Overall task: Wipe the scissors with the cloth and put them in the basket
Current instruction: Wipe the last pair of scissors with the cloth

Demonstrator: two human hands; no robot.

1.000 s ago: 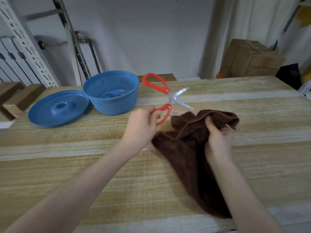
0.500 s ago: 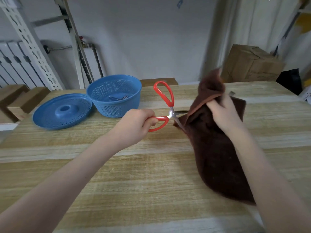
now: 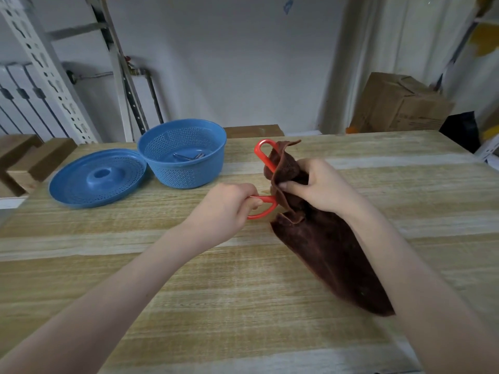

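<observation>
Head view. Item list, wiping stage.

1. Red-handled metal scissors (image 3: 263, 198), one pair, held above the tabletop between the two hands. The handle loops are spread, one in the left hand and one rising free toward the far side. The blades are hidden inside the cloth. The long axis appears to run left to right, handles left and blades right.
2. Dark brown terry cloth (image 3: 324, 252), one. Its upper part is bunched round the blades and its lower part trails onto the tabletop toward the near right.
3. Left hand (image 3: 226, 209): fingers curled through and round the lower handle loop.
4. Right hand (image 3: 321, 187): fingers and thumb pinch the cloth over the blades.
5. Round blue perforated plastic basket (image 3: 186, 174), one, upright, to the far left of both hands. The left hand is the nearer. Some grey metal pieces (image 3: 189, 157) lie inside; their count cannot be told.
6. Blue perforated domed lid (image 3: 81, 184), one, resting just beside the basket on its left.
7. Pale striped wooden tabletop (image 3: 189, 292), one.

Judgement: wiping is under way and placing is not yet done. The transfer would run leftward and away, handles leading.
</observation>
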